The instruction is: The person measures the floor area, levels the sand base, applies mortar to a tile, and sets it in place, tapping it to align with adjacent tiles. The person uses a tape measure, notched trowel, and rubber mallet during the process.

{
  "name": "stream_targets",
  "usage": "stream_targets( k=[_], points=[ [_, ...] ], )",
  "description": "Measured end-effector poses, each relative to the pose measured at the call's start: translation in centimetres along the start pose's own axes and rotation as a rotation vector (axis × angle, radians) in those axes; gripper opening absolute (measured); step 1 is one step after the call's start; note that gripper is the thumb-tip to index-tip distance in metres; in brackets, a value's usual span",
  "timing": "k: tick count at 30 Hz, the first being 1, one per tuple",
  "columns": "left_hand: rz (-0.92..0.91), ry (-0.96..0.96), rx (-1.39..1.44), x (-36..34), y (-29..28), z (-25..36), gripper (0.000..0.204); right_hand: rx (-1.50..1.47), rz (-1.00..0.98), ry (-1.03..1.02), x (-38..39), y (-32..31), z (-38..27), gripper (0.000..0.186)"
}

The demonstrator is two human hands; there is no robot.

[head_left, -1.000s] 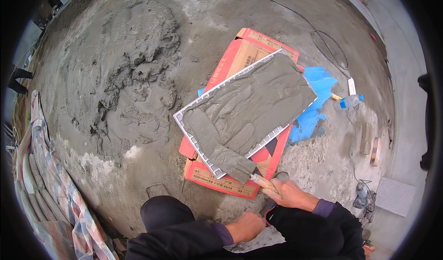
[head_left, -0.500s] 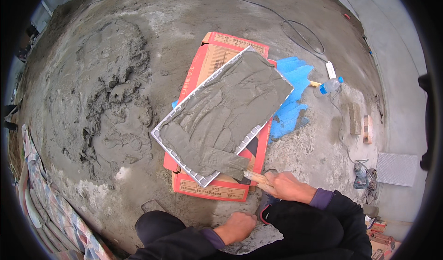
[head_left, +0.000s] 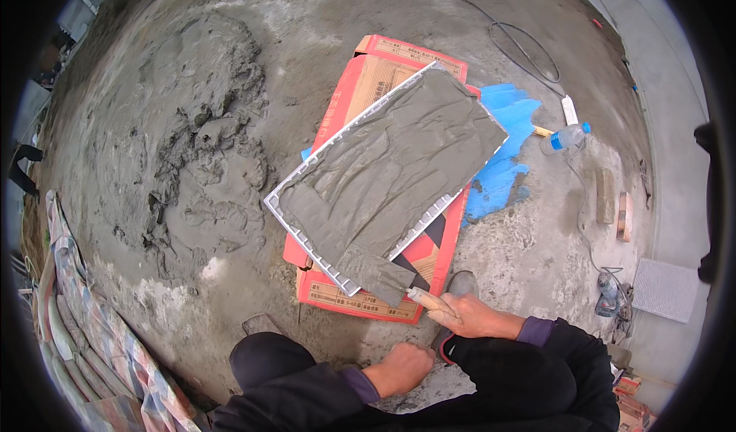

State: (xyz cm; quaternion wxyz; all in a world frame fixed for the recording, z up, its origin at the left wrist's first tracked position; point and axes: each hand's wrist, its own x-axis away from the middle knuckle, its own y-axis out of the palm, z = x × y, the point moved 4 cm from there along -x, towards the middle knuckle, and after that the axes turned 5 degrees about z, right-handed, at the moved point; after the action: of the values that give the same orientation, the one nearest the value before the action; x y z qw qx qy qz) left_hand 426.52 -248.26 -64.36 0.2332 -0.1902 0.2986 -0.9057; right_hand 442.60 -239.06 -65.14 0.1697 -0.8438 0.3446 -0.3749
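Note:
My right hand (head_left: 477, 316) is closed around the wooden handle of a trowel (head_left: 382, 278). The trowel's flat blade, coated grey, lies across the near end of a mortar-covered tile. Wet mortar (head_left: 399, 152) in ridges and smears covers most of this tile (head_left: 284, 223), leaving a pale notched edge showing. Underneath, a red and brown cardboard box (head_left: 328, 289) carries the tile, which sits at a slant to it. My left hand (head_left: 405, 368) is a loose fist by my knees, apart from the tile, with nothing visible in it.
A wide mortar heap (head_left: 207, 137) spreads at left. On the right are blue sheeting (head_left: 502, 179), a plastic bottle (head_left: 566, 137), brick pieces (head_left: 604, 196), a power tool (head_left: 608, 298) and a textured tile (head_left: 665, 290). A cable (head_left: 529, 45) loops behind. Another person's dark leg (head_left: 24, 170) shows far left.
The trowel has slid slightly toward the tile's near corner with my right hand. My left hand stays closed. The whole view has shifted a little, and more of the other person's leg shows.

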Motion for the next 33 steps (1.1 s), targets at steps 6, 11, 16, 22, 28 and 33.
stream_targets(
  k=[6,11,16,22,28,33],
  points=[
    [0.029,0.0,0.004,0.0,-0.4,-0.3,0.016,0.46,0.201,-0.233,-2.8,-4.6,1.0,0.042],
    [0.036,0.016,-0.055,0.0,-0.1,-0.7,0.015,0.53,0.538,-0.077,-7.2,-12.1,4.8,0.043],
    [0.061,-0.04,-0.055,0.5,0.5,-1.0,0.011,-0.131,0.645,0.107,-9.1,-12.0,4.5,0.051],
    [-0.075,-0.053,-0.059,-0.1,-0.2,-1.1,0.004,0.337,0.486,0.127,-7.9,-13.7,5.5,0.052],
    [-0.023,-0.032,-0.126,0.0,-1.8,-0.5,0.007,0.037,0.791,0.323,-7.8,-17.5,9.7,0.054],
    [-0.021,-0.025,-0.09,-0.5,-2.3,0.0,0.008,-0.067,0.421,0.125,-8.2,-13.1,5.6,0.054]
  ],
)
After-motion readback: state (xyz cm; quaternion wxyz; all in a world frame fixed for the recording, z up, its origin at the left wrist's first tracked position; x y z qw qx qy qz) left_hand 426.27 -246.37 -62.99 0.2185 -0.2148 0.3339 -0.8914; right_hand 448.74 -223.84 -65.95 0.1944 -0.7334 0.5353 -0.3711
